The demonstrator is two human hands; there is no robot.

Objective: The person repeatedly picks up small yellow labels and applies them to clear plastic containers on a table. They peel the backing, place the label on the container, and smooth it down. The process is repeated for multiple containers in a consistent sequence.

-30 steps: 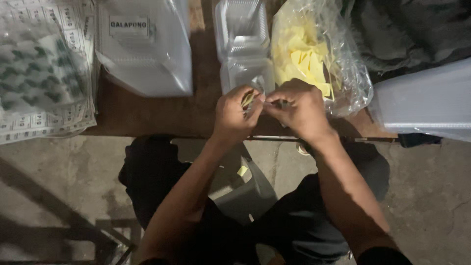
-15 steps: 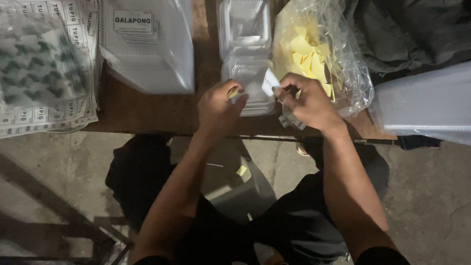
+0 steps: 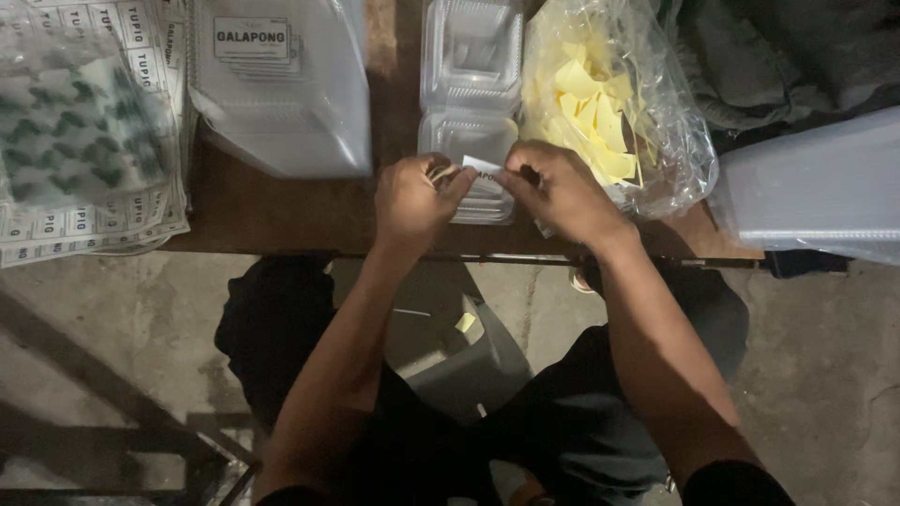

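Label [image 3: 483, 170] pinched by both ends, left hand [image 3: 412, 199] and right hand [image 3: 561, 192] closed on it, taut over clamshell [image 3: 469, 141] at surface [image 3: 281, 215] edge, likely for alignment.

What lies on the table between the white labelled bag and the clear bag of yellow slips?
In the head view, an open clear plastic clamshell container lies between the white bag and the bag of yellow slips.

Two hands, the left hand [image 3: 412, 199] and the right hand [image 3: 553, 187], are pinching one small white label [image 3: 483, 169] between them. One open clear clamshell container [image 3: 469, 84] is lying just beyond the grip, and one clear bag of yellow paper slips [image 3: 609, 103] is sitting to its right. Left of the grip, one clear bag of white labels [image 3: 281, 94] and one stack of printed label sheets [image 3: 84, 131] are lying.
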